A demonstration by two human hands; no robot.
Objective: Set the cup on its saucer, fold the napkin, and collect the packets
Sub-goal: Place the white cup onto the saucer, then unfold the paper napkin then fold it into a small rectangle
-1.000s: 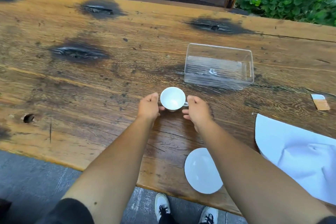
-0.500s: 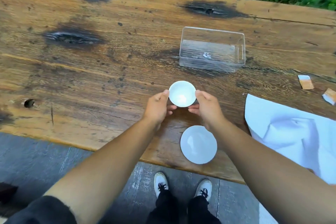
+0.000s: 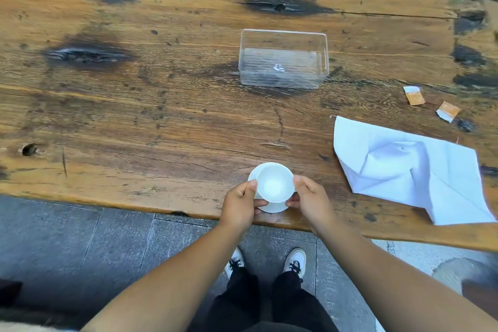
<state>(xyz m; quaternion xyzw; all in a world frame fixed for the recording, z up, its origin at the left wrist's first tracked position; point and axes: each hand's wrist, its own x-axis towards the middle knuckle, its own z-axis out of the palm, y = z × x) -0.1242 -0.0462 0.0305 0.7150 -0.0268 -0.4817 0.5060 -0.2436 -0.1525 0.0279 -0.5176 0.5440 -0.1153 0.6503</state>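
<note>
A small white cup (image 3: 274, 182) is over the white saucer (image 3: 272, 208) near the table's front edge; I cannot tell whether it rests on the saucer. My left hand (image 3: 240, 203) grips the cup's left side and my right hand (image 3: 310, 201) grips its right side. An unfolded, creased white napkin (image 3: 409, 167) lies flat to the right. Two orange-and-white packets (image 3: 414, 95) (image 3: 447, 111) lie beyond the napkin at the right.
An empty clear plastic box (image 3: 283, 60) stands on the wooden table (image 3: 134, 116) behind the cup. The table's front edge runs just under my hands, with grey paving and my shoes below. Green plants grow at the far right.
Both hands lifted the cup from the middle of the table and brought it back toward me, over the saucer. The camera tilted further down.
</note>
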